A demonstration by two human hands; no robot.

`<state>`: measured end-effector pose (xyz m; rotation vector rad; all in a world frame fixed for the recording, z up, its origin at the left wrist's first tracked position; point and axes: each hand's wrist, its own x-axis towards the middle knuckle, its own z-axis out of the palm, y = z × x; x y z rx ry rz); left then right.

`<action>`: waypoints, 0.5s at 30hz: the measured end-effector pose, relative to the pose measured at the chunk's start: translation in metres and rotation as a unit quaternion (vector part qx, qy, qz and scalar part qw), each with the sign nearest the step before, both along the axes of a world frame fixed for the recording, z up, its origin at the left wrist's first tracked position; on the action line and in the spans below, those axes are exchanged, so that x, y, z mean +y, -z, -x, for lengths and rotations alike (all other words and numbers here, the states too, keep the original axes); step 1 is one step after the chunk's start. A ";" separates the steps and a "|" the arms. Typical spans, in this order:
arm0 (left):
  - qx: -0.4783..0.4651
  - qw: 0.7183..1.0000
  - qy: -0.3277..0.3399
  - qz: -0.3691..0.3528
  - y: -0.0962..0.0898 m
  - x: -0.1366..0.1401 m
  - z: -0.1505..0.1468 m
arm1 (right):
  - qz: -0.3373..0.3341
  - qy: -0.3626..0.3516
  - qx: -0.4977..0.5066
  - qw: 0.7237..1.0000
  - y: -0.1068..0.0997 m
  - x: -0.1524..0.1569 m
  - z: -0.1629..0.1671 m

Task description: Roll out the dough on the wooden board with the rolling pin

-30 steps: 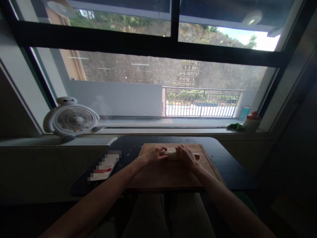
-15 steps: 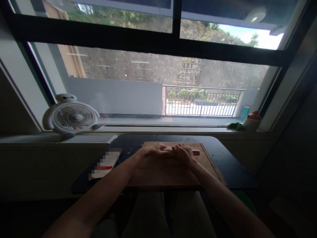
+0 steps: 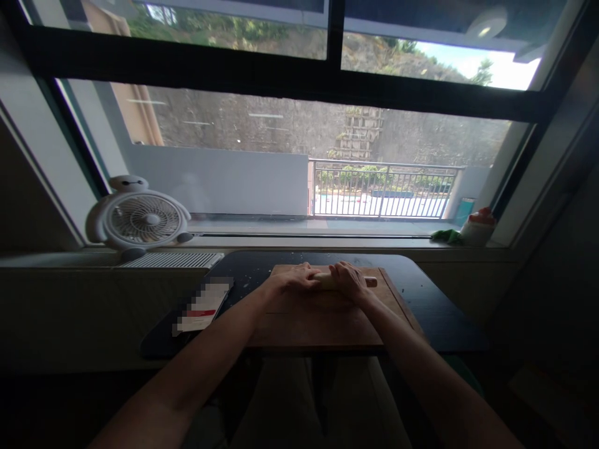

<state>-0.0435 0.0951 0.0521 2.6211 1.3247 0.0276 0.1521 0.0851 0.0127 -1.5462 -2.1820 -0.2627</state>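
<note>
A pale wooden rolling pin [image 3: 325, 281] lies crosswise near the far side of a brown wooden board [image 3: 318, 324]. My left hand [image 3: 297, 277] is closed over its left part and hides that end. Further right, my right hand [image 3: 347, 279] curls its fingers around the pin, whose browner end sticks out past the hand. Between the two hands a short stretch of the pin shows. Whether dough lies beneath or around it I cannot make out in the dim light.
The board rests on a dark table [image 3: 444, 312] with white specks on its far left part. A blurred packet [image 3: 203, 308] lies on the left. A white fan [image 3: 150, 218] stands by the window; a green cloth [image 3: 447, 236] and white bottle [image 3: 478, 229] sit on the sill.
My right hand's fingers have curled more tightly over the rolling pin, and both hands and the pin have shifted slightly away from me on the board. The view has moved a little.
</note>
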 end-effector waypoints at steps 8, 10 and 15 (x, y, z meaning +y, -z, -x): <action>-0.125 0.991 0.008 0.040 0.007 0.011 0.006 | -0.019 0.003 0.015 1.000 0.007 -0.003 -0.010; -0.135 0.991 0.001 0.013 0.013 0.009 0.005 | -0.009 0.013 0.020 1.000 0.006 0.005 -0.009; -0.105 0.994 0.001 -0.028 0.010 0.008 0.006 | 0.025 0.032 0.016 0.999 0.001 0.020 -0.006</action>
